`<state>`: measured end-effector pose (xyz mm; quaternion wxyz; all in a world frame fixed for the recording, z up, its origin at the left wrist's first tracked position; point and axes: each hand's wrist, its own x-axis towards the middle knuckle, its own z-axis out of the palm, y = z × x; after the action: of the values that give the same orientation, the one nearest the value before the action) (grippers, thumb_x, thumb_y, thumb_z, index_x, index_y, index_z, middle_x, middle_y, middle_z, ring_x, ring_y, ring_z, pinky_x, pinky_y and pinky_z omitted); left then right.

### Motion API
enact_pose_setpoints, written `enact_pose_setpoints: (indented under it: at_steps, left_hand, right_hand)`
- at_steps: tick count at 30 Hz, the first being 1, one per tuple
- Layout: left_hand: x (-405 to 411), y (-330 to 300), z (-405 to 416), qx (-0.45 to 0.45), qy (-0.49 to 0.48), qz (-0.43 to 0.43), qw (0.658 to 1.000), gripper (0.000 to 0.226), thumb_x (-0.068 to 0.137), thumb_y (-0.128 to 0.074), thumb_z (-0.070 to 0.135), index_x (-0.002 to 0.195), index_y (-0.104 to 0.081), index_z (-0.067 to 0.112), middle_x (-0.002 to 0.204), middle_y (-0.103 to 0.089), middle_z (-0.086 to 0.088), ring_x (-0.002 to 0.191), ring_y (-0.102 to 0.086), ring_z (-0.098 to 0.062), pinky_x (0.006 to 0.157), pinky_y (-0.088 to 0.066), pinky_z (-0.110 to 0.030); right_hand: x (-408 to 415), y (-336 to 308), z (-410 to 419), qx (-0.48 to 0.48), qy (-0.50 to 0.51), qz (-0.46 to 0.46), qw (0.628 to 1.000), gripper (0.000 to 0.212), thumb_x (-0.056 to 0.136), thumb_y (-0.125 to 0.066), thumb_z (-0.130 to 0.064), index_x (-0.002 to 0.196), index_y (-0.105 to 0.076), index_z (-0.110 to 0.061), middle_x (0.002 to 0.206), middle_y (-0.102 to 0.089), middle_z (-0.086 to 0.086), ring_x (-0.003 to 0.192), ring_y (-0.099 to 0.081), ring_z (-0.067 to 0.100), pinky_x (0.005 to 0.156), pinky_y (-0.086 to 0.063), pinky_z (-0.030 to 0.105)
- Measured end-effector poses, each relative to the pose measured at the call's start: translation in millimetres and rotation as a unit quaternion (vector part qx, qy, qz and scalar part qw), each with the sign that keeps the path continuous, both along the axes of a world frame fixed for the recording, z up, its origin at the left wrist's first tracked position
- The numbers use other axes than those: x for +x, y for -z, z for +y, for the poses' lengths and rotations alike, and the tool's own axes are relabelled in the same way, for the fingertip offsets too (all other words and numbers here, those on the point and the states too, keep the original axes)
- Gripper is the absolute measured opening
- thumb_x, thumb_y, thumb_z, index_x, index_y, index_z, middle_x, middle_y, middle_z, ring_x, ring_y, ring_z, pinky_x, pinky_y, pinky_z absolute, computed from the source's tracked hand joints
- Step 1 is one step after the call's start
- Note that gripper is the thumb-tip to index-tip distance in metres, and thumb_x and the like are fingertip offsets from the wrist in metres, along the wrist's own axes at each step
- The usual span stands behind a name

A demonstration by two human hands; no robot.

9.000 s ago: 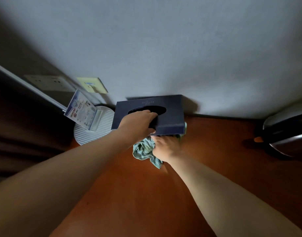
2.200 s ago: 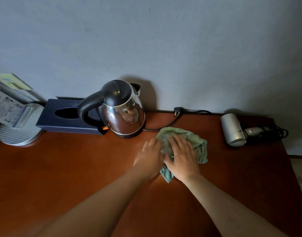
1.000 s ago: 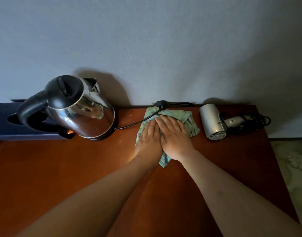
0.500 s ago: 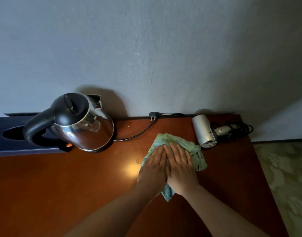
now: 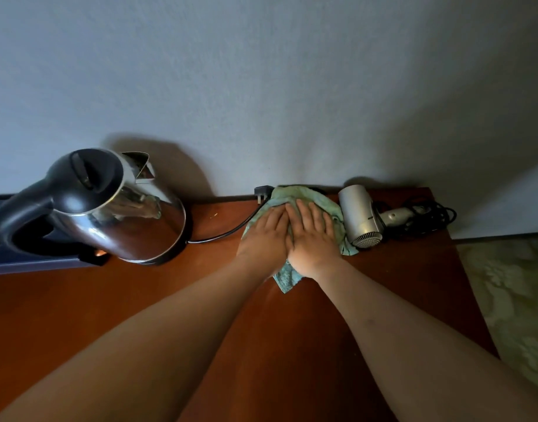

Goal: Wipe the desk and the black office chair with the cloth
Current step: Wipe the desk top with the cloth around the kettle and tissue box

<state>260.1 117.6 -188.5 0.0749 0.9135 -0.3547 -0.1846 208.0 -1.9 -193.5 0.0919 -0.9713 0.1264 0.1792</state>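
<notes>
A green cloth [image 5: 328,205] lies flat on the brown wooden desk [image 5: 200,300], up against the back wall. My left hand [image 5: 266,236] and my right hand [image 5: 311,236] press on it side by side with straight fingers. The cloth's far edge covers part of the kettle's cord near its plug [image 5: 263,191]. Its right edge touches the hair dryer. The black office chair is out of sight.
A steel kettle [image 5: 118,205] with a black handle stands left of the cloth, with a dark blue tissue box [image 5: 24,260] behind it. A silver hair dryer [image 5: 360,217] with its coiled black cord lies at the right. Past the desk's right edge is patterned floor [image 5: 511,293].
Both hands have pushed the cloth away from me, from mid-desk to the back wall beside the plug and the hair dryer.
</notes>
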Motion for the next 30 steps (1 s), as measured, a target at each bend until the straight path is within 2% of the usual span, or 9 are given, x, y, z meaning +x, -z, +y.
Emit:
enact_pose_setpoints:
  at_steps: [5, 9, 13, 18, 21, 23, 26, 28, 30]
  left_hand:
    - [-49, -17, 17, 0.011, -0.023, -0.019, 1.0, 0.063, 0.096, -0.037, 0.036, 0.154, -0.02, 0.02, 0.151, -0.026, 0.001, 0.138, -0.025, -0.022, 0.114, -0.026, -0.04]
    - [-97, -25, 23, 0.033, -0.039, -0.003, 0.999, 0.054, 0.094, -0.037, 0.041, 0.143, -0.032, 0.019, 0.139, -0.034, -0.002, 0.124, -0.033, -0.025, 0.105, -0.035, -0.038]
    - [-126, -40, -1, 0.061, 0.021, 0.019, 0.998, 0.057, 0.091, -0.045, 0.037, 0.142, -0.033, 0.014, 0.136, -0.034, -0.006, 0.119, -0.033, -0.026, 0.098, -0.043, -0.035]
    - [-160, -55, -39, 0.073, 0.106, 0.041, 0.991, 0.065, 0.09, -0.049, 0.031, 0.147, -0.029, 0.01, 0.142, -0.033, -0.009, 0.126, -0.032, -0.027, 0.101, -0.041, -0.033]
    - [-167, -57, -73, 0.061, 0.145, 0.063, 0.986, 0.062, 0.089, -0.056, 0.029, 0.144, -0.035, 0.009, 0.142, -0.036, -0.008, 0.131, -0.033, -0.027, 0.099, -0.042, -0.031]
    - [-160, -58, -101, 0.033, 0.164, 0.049, 0.985, 0.048, 0.09, -0.054, 0.028, 0.135, -0.048, 0.012, 0.131, -0.047, -0.007, 0.124, -0.041, -0.027, 0.091, -0.045, -0.033]
    - [-137, -62, -141, -0.069, 0.145, -0.041, 0.986, 0.032, 0.088, -0.054, 0.028, 0.117, -0.057, 0.014, 0.114, -0.056, -0.006, 0.107, -0.05, -0.027, 0.078, -0.041, -0.034]
    - [-117, -63, -162, -0.104, 0.109, -0.099, 0.984, 0.039, 0.084, -0.058, 0.027, 0.119, -0.056, 0.012, 0.116, -0.056, -0.009, 0.107, -0.051, -0.03, 0.086, -0.043, -0.038]
    - [-98, -58, -178, -0.075, 0.09, -0.13, 0.985, 0.054, 0.081, -0.061, 0.027, 0.131, -0.051, 0.009, 0.124, -0.055, -0.012, 0.116, -0.049, -0.033, 0.102, -0.038, -0.041]
  right_hand:
    - [-47, -5, 8, 0.017, -0.048, -0.04, 0.998, 0.077, 0.088, 0.0, -0.049, 0.162, -0.004, -0.028, 0.17, -0.001, 0.0, 0.156, 0.004, 0.023, 0.125, 0.007, 0.046]
    - [-101, -1, 11, 0.045, -0.069, -0.049, 0.995, 0.069, 0.093, -0.024, -0.045, 0.158, -0.028, -0.024, 0.166, -0.026, 0.001, 0.154, -0.019, 0.026, 0.122, -0.003, 0.046]
    - [-145, -2, -8, 0.04, -0.057, -0.05, 0.996, 0.067, 0.091, -0.035, -0.046, 0.152, -0.042, -0.019, 0.16, -0.039, 0.0, 0.149, -0.034, 0.025, 0.117, -0.012, 0.045]
    - [-204, -2, -43, 0.028, -0.031, -0.064, 0.997, 0.067, 0.091, -0.042, -0.049, 0.151, -0.044, -0.019, 0.157, -0.044, -0.001, 0.147, -0.038, 0.021, 0.117, -0.018, 0.044]
    - [-225, -3, -70, 0.011, 0.025, -0.069, 0.997, 0.068, 0.09, -0.041, -0.049, 0.15, -0.047, -0.017, 0.155, -0.047, 0.001, 0.145, -0.042, 0.022, 0.116, -0.02, 0.043]
    - [-231, -5, -89, 0.014, 0.067, -0.079, 0.995, 0.068, 0.088, -0.042, -0.047, 0.149, -0.047, -0.017, 0.153, -0.049, 0.004, 0.144, -0.044, 0.025, 0.116, -0.023, 0.044]
    - [-229, -9, -104, 0.016, 0.126, -0.092, 0.988, 0.07, 0.084, -0.045, -0.047, 0.149, -0.047, -0.021, 0.153, -0.049, 0.005, 0.143, -0.045, 0.026, 0.117, -0.023, 0.043]
    - [-222, -8, -101, 0.016, 0.151, -0.098, 0.984, 0.071, 0.084, -0.043, -0.046, 0.15, -0.046, -0.023, 0.156, -0.046, 0.006, 0.144, -0.043, 0.026, 0.12, -0.022, 0.043]
    - [-217, -4, -97, 0.027, 0.173, -0.107, 0.979, 0.071, 0.086, -0.039, -0.047, 0.153, -0.043, -0.024, 0.159, -0.041, 0.006, 0.147, -0.038, 0.028, 0.121, -0.023, 0.048]
